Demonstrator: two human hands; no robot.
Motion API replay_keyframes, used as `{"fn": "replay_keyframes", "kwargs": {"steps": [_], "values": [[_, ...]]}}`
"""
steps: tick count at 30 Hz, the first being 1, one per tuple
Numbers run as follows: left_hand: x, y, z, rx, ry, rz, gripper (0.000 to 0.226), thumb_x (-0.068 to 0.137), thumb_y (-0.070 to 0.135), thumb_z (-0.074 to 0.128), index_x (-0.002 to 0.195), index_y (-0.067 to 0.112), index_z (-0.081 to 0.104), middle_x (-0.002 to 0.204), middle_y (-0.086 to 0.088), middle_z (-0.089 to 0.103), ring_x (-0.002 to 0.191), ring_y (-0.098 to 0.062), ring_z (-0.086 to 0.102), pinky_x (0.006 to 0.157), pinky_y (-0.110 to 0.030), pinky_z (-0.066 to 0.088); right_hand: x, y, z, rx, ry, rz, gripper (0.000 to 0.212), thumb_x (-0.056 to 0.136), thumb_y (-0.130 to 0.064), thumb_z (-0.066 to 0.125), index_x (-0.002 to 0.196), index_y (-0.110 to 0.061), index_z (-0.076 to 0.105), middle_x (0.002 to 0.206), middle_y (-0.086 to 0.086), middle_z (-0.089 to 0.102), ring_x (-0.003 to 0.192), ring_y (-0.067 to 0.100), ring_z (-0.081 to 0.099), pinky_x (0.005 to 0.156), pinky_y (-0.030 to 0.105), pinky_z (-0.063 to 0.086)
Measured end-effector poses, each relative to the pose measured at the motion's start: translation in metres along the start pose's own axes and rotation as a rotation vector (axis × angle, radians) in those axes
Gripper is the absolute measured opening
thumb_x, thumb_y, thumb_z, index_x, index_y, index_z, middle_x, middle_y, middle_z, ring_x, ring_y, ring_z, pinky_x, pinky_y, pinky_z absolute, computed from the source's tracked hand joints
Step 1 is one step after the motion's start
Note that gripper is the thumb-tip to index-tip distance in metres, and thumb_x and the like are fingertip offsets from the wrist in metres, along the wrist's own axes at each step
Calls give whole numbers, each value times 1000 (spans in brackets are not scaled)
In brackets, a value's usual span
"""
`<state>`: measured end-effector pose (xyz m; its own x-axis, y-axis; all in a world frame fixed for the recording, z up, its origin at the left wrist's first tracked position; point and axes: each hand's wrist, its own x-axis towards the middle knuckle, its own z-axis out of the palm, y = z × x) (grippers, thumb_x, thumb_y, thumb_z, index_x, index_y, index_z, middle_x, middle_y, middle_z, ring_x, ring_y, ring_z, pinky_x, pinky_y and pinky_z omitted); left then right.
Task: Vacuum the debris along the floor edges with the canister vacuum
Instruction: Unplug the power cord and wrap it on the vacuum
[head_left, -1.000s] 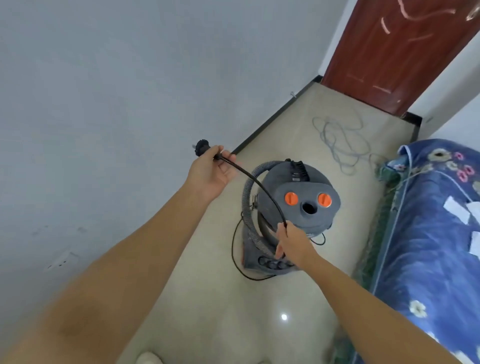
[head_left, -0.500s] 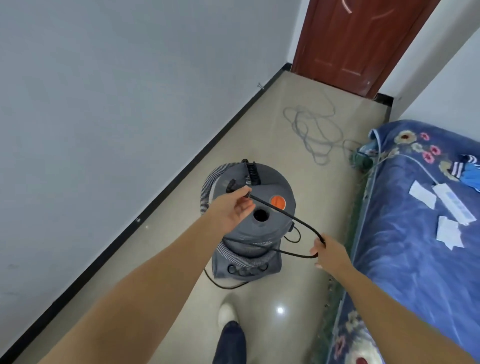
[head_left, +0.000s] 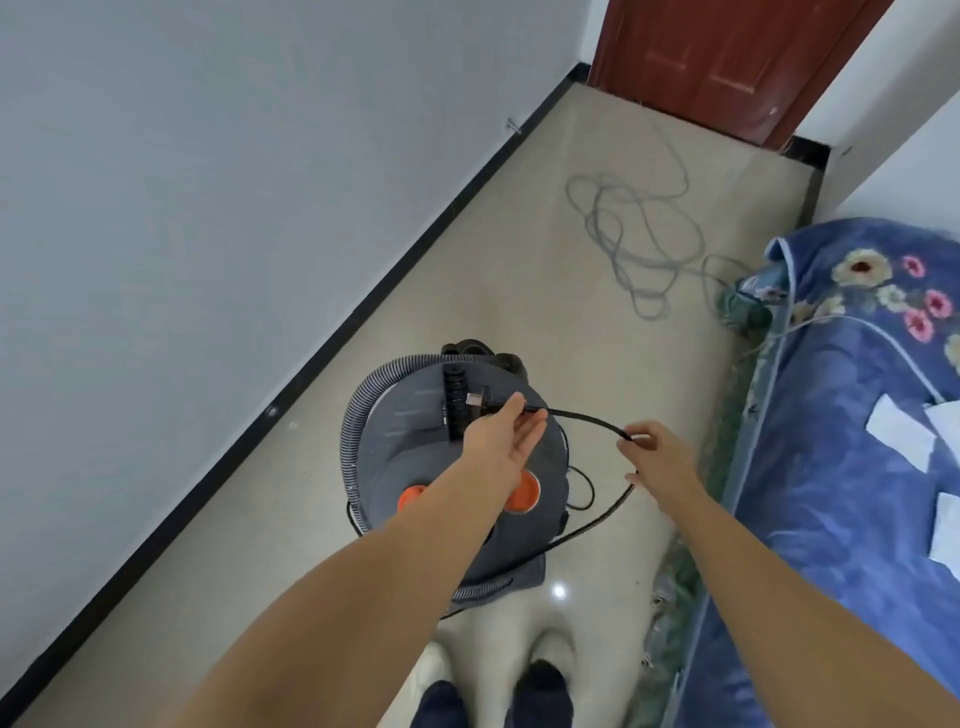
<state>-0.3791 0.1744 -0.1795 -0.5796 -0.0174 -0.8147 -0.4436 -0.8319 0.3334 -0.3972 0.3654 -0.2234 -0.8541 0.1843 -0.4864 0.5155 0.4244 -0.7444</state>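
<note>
Where the tiled floor (head_left: 291, 561) lies nearest, two dark shoes (head_left: 491, 699) are seen just behind the canister vacuum (head_left: 457, 467), which is wrapped by a ribbed hose (head_left: 358, 410). Over its lid the left hand (head_left: 501, 441) is held with fingers loosely apart, the plug (head_left: 475, 401) at its fingertips. The black power cord (head_left: 576, 417) is pinched by the right hand (head_left: 657, 460). The bed (head_left: 852, 467) crowds the right edge; a black baseboard (head_left: 410, 249) lines the left. Beyond, a grey cable tangle (head_left: 636, 239) lies before the door (head_left: 727, 62).
</note>
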Motion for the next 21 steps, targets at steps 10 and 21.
{"fn": "replay_keyframes", "kwargs": {"steps": [10, 21], "values": [[68, 7, 18, 63, 74, 10, 30, 99, 13, 51, 120, -9, 53, 102, -20, 63, 88, -25, 65, 82, -30, 57, 94, -23, 46, -387, -388, -453, 16, 98, -15, 50, 96, -17, 66, 84, -7, 58, 80, 8, 51, 70, 17, 35], [97, 71, -85, 1026, 427, 445, 33, 93, 0, 40, 104, 17, 65, 98, -5, 67, 86, -22, 61, 75, -29, 51, 117, -32, 93, -969, -566, -748, 29, 101, -31, 43, 111, -15, 66, 103, 3, 66, 95, 26, 62, 75, 35, 47]]}}
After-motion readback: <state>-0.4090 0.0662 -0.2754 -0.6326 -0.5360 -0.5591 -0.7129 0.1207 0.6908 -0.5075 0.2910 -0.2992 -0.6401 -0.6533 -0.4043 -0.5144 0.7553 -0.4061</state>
